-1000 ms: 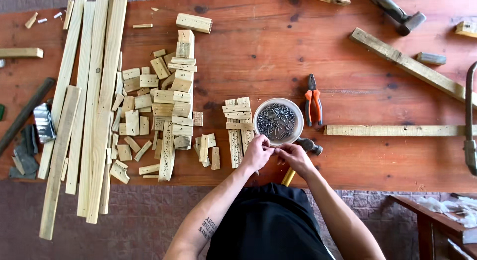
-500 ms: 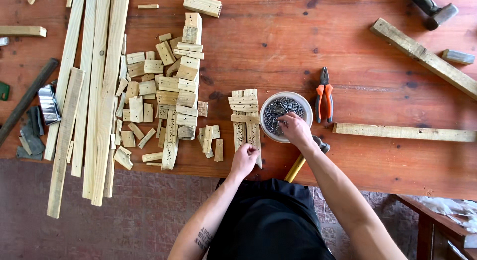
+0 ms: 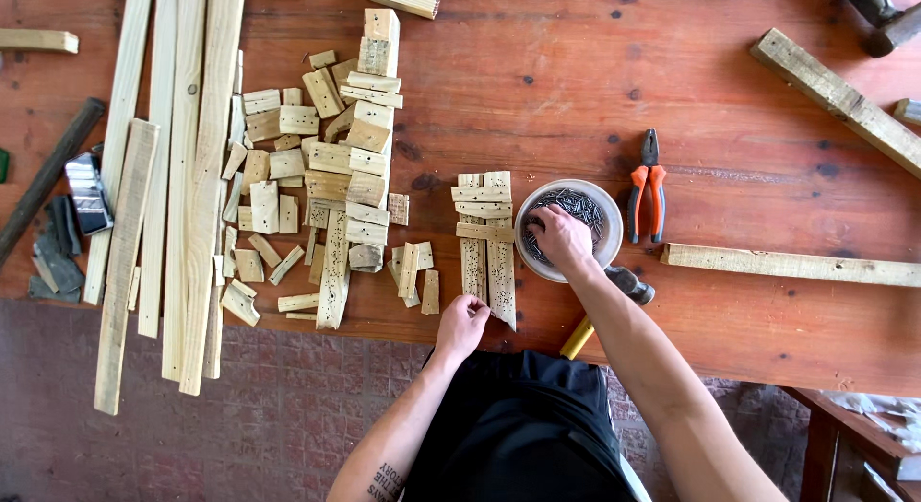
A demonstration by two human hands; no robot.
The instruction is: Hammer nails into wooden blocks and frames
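Head view, looking straight down on a red-brown bench (image 3: 595,70).

Right hand (image 3: 561,238) dipped into the white bowl (image 3: 604,210) of dark nails (image 3: 580,203), fingers curled down among them as if pinching some up; whether anything is actually gripped, impossible to tell, fingertips hidden. Bowl set just right of the slat panel (image 3: 486,243), within easy reach of that hand.

Left hand (image 3: 462,322) loosely clenched at the near bench edge, just beside the panel's near end, apparently closed on something small, perhaps nails; contents not visible. Panel made of upright slats with short cross pieces laid over the far end, dotted with small dark holes.

Orange-handled pliers (image 3: 648,190) just right of the bowl. Hammer (image 3: 614,301) with a yellow handle lying near the right forearm, head partly hidden, kept close at hand. Heap of short wood offcuts (image 3: 326,166) left of the panel; long planks (image 3: 182,176) farther left, overhanging the near edge. Long batten (image 3: 791,264) at right, another (image 3: 835,94) lying at a slant at far right.

Against half a second ago: right hand in much the same place over the bowl, now sunk a little deeper; left hand barely shifted near the panel's end. A full second ago both hands met together in front of the bowl; since then parted, right gone to the nails, left drawn to the edge.
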